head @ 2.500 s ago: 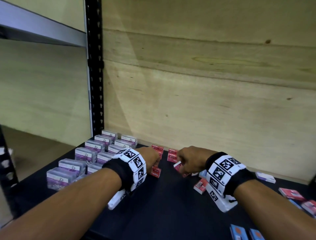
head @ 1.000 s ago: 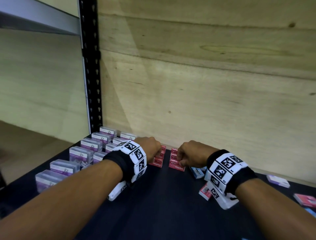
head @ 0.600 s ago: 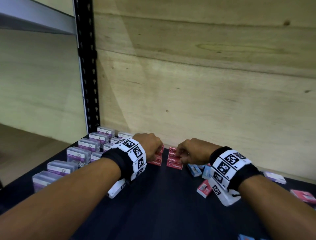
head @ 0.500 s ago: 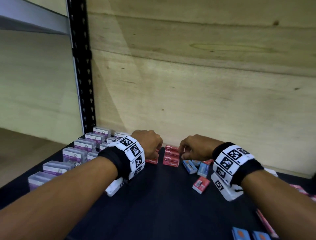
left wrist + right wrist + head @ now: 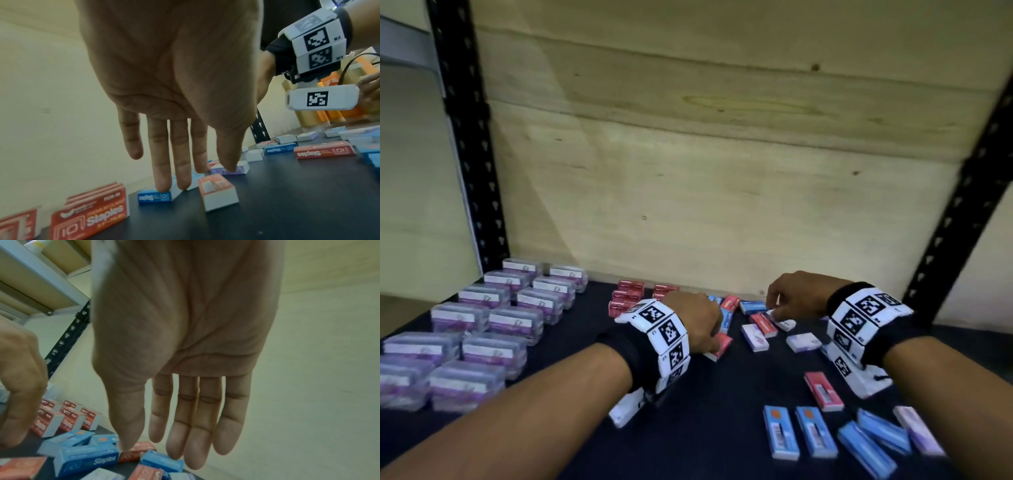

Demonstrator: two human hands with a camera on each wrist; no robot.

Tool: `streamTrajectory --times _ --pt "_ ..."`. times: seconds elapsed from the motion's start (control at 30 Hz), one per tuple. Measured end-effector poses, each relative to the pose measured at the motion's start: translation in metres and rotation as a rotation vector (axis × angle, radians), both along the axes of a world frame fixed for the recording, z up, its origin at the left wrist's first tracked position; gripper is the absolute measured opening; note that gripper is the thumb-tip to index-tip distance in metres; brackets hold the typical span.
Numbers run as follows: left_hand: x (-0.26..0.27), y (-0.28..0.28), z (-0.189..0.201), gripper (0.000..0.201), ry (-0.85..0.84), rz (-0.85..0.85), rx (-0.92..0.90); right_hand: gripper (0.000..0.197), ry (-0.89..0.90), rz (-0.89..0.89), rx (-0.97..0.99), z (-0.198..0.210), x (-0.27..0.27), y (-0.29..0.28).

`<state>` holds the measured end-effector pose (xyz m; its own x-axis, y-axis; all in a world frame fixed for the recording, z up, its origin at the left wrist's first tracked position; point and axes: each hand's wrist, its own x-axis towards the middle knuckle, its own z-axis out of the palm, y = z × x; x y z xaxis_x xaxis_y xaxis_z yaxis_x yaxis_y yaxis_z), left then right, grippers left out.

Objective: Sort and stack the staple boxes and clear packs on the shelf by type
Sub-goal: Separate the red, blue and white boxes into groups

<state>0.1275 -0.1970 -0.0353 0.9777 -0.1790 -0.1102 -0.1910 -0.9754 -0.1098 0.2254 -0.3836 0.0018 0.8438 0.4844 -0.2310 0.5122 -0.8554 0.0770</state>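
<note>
Red staple boxes (image 5: 627,297) stand stacked in short rows at the back wall. Clear packs (image 5: 493,318) with purple labels fill the left of the black shelf (image 5: 571,342). Loose blue, red and white boxes lie scattered in the middle. My left hand (image 5: 698,322) hangs over them with straight fingers (image 5: 162,183), whose tips touch a blue staple box (image 5: 154,197); a red box (image 5: 218,190) lies just right of it. My right hand (image 5: 791,301) hovers with straight fingers (image 5: 197,443) above a blue box (image 5: 162,460) and a red box (image 5: 133,454), holding nothing.
More loose boxes lie at the front right: blue ones (image 5: 801,433), a red one (image 5: 823,390), a pale one (image 5: 917,431). Black shelf posts stand at the back left (image 5: 469,144) and right (image 5: 955,212). A plywood wall (image 5: 705,171) closes the back.
Both hands have left the red stacks at the back wall and moved right, onto the scattered loose boxes. Their fingers have gone from curled to straight.
</note>
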Motion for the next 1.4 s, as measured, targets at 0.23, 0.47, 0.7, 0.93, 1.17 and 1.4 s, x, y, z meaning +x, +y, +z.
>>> streamTrajectory --times 0.23,0.47,0.7,0.93,1.17,1.4 --pt "0.004 -0.016 -0.015 0.042 -0.001 0.054 0.018 0.043 0.054 -0.006 -0.059 -0.017 0.003 -0.004" --pt "0.004 -0.003 -0.015 0.039 0.082 0.025 -0.086 0.035 0.041 0.004 -0.039 -0.031 0.014 0.012" --pt "0.001 0.017 -0.010 0.051 0.126 -0.003 -0.192 0.043 0.048 -0.056 -0.059 -0.031 0.018 0.021" --pt "-0.005 0.027 -0.011 0.046 0.125 -0.010 -0.169 0.028 0.119 -0.090 -0.030 -0.031 0.018 0.020" --pt "-0.013 0.036 -0.009 0.040 0.153 0.015 -0.215 0.034 0.066 -0.080 -0.049 -0.026 0.007 0.022" --pt "-0.018 0.037 -0.004 0.029 0.210 0.023 -0.358 0.034 0.007 -0.074 0.022 -0.023 0.002 0.019"
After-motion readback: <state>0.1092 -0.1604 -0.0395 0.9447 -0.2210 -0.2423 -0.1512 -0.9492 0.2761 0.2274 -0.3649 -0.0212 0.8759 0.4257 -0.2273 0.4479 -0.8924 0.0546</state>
